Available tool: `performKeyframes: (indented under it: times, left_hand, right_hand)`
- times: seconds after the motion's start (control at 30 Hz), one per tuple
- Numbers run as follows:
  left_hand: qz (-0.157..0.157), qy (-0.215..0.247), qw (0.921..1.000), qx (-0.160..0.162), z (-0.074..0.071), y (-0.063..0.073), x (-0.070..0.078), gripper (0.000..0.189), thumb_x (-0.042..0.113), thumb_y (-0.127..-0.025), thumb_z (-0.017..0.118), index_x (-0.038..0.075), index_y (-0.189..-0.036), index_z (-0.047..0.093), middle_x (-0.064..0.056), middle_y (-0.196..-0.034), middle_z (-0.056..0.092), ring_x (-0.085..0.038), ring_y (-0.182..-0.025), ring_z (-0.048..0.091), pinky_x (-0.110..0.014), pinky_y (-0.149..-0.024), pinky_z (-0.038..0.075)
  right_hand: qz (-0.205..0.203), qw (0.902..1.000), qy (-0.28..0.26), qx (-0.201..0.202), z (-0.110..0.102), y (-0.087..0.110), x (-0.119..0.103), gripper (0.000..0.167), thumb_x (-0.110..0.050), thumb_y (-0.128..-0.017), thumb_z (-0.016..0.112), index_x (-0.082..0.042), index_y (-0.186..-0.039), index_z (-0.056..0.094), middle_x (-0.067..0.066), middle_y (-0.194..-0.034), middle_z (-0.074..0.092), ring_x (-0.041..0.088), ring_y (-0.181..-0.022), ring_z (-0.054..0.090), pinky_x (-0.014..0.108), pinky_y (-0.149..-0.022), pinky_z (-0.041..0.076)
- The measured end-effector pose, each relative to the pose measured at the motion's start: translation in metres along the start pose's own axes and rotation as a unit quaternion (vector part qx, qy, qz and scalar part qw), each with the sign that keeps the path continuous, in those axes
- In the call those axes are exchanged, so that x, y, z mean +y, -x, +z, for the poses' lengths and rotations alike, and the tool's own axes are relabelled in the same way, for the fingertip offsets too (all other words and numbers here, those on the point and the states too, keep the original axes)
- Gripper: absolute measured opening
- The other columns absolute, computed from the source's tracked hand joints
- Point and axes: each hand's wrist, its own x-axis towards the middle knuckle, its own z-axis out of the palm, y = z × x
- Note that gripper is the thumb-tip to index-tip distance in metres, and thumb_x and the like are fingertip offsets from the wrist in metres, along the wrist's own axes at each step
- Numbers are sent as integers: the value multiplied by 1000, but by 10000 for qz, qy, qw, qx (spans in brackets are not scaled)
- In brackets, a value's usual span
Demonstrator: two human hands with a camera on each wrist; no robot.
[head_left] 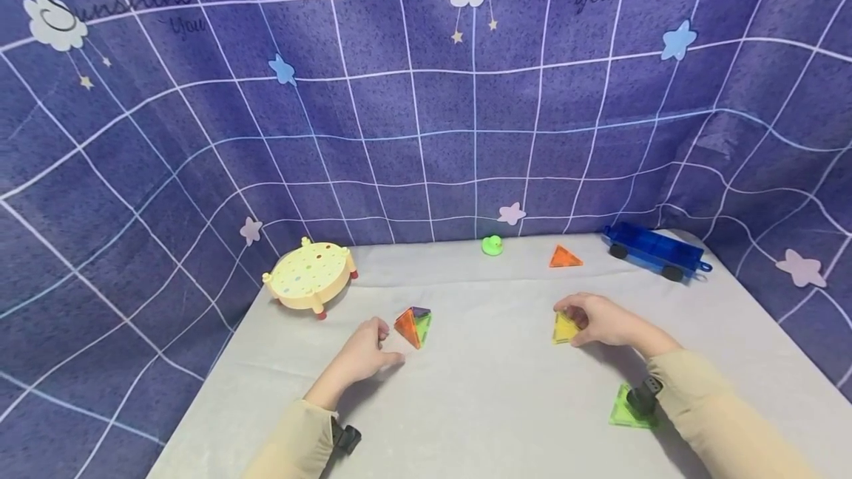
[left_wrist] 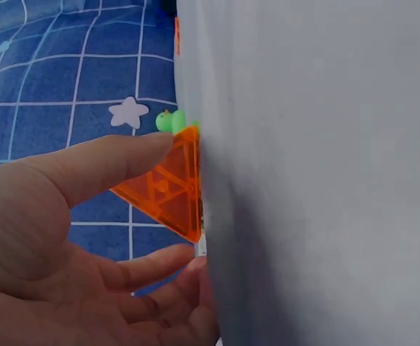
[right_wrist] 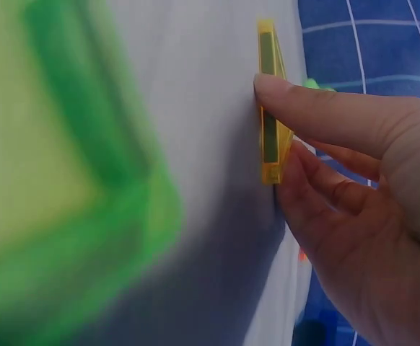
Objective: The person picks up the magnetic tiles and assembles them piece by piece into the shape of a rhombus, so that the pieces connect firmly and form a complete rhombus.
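Note:
My right hand [head_left: 599,321] pinches a yellow triangular magnetic tile [head_left: 563,328] between thumb and fingers, at the right of the table. In the right wrist view that yellow tile [right_wrist: 269,155] is seen edge-on. On the left, a small pyramid of triangular tiles stands on the table, with an orange tile [head_left: 406,327], a green tile [head_left: 424,325] and a purple tile [head_left: 420,312] showing. Just left of it is my left hand [head_left: 362,352], its thumb and fingers spread apart. The left wrist view has the thumb overlapping the orange side; contact cannot be told.
A green triangular tile [head_left: 624,414] lies near my right wrist. Farther back are a loose orange triangle [head_left: 564,257], a green toy duck [head_left: 492,245] and a blue wheeled toy car base [head_left: 655,248]. A round yellow toy stand [head_left: 309,272] with legs is at the back left.

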Motion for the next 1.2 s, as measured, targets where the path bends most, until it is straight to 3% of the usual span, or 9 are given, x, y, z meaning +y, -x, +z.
performKeyframes:
  times: [0.27, 0.5, 0.63, 0.87, 1.2]
  left_hand:
    - [558, -342, 9972, -358, 5, 25, 10, 43, 23, -76, 87, -1, -104, 65, -8, -91, 55, -19, -82, 50, -38, -77, 46]
    - [1209, -431, 9879, -867, 21, 27, 31, 43, 27, -77, 88, 2, -106, 68, -5, -97, 58, -24, -91, 57, -41, -83, 48]
    - [1409, -610, 9825, -1051, 33, 16, 47, 47, 30, -78, 87, 4, -114, 68, -4, -104, 60, -23, -98, 59, -40, -90, 49]
    - [1344, -913, 9788, -1248, 55, -18, 70, 54, 33, -80, 85, 6, -123, 66, -3, -112, 59, -18, -106, 57, -36, -97, 47]
    - [1521, -1184, 9744, -1156, 76, -58, 90, 60, 34, -80, 85, 5, -129, 64, -6, -119, 60, -21, -115, 56, -34, -102, 43]
  right_hand:
    - [-76, 9997, -14, -229, 15, -17, -16, 58, -2, -73, 89, 8, -124, 64, 4, -98, 61, 18, -89, 61, 33, -79, 55]
    - [-246, 9992, 36, -301, 27, -28, -28, 58, -3, -73, 89, 6, -124, 65, 2, -96, 61, 15, -85, 58, 31, -76, 52]
    - [-424, 9985, -40, -354, 33, -34, -34, 58, -2, -73, 89, 7, -125, 65, 2, -96, 61, 14, -84, 57, 31, -76, 51]
    - [-609, 9972, -116, -424, 37, -35, -38, 63, -5, -74, 89, 9, -129, 61, 4, -96, 61, 17, -83, 57, 32, -77, 52]
    - [-272, 9984, -382, -310, 7, 9, -14, 61, -14, -78, 88, 8, -128, 60, 4, -97, 58, 17, -79, 53, 30, -70, 47]
